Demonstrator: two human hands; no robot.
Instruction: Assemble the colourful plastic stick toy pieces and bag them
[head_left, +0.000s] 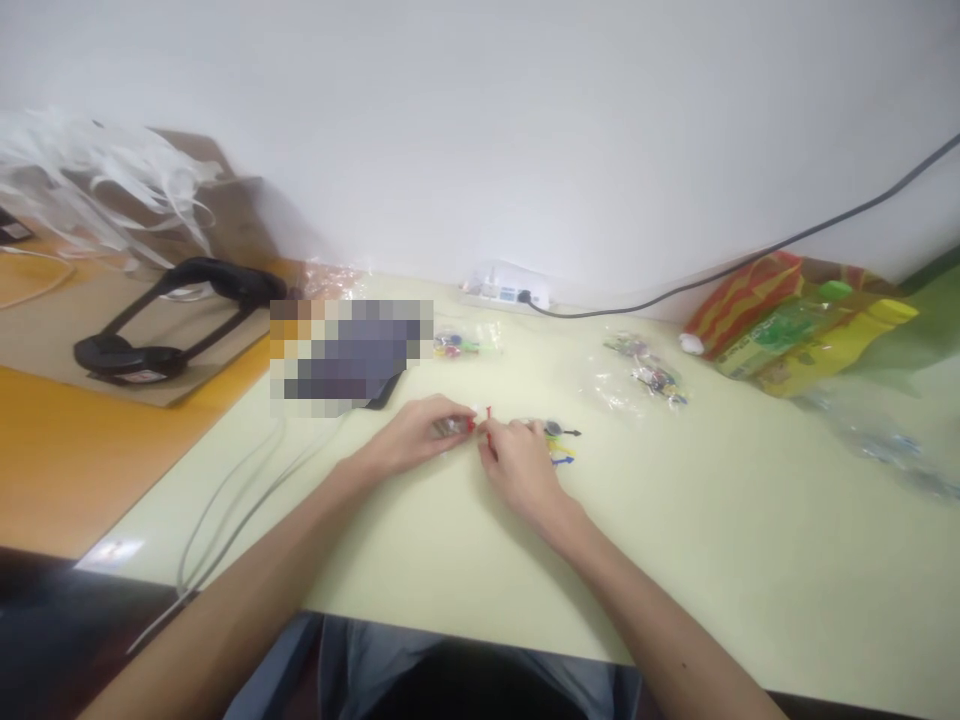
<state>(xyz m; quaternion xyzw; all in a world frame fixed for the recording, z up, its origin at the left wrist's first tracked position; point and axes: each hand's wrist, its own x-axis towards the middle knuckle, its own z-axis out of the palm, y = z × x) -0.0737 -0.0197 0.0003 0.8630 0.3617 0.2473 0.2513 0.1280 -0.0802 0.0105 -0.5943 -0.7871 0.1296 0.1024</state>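
My left hand (pixel 420 432) is closed in a pinch above the pale table. A small clear item with red on it (pixel 471 425) shows at its fingertips, too small to name. Close beside it, my right hand (pixel 523 468) pinches a thin red plastic piece (pixel 489 412) that sticks up past the fingers. Whether the two red parts touch, I cannot tell. Just right of the right hand lie a black arrow-shaped piece (pixel 574 433), a blue arrow-shaped piece (pixel 564 461) and a round greyish part (pixel 553 428), with some yellow partly hidden by the fingers.
Clear bags of small coloured parts (pixel 656 378) lie behind the hands. A blurred-out dark device (pixel 349 355) sits left, its cables running to the front edge. A power strip (pixel 506 285) stands by the wall. Colourful packages (pixel 795 330) are at right, a black frame (pixel 180 320) at left.
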